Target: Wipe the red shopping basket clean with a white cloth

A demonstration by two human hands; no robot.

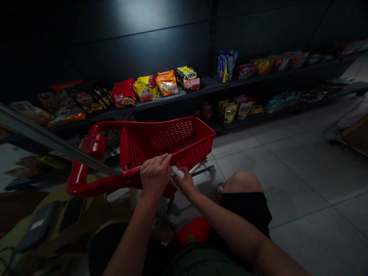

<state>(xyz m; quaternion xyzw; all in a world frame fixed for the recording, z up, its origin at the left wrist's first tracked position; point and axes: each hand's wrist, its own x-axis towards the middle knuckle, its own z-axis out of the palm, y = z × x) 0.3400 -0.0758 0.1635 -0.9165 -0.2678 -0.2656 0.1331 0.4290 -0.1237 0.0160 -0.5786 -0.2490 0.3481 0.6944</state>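
Note:
A red plastic shopping cart (172, 140) stands tilted in front of me, its handle (86, 168) to the left. My left hand (155, 174) is curled over the cart's near rim, gripping it. My right hand (185, 183) is just right of it, closed on a small white cloth or wipe (177, 172) pressed against the cart's side. My bare knee (243, 182) shows below on the right.
Dark shelves (207, 86) hold snack bags (166, 82) in red, yellow and orange along the back; a lower shelf carries more packets (230, 112). A grey tiled floor (301, 172) spreads to the right. A metal rail (51, 140) crosses at left, with cardboard (86, 222) below.

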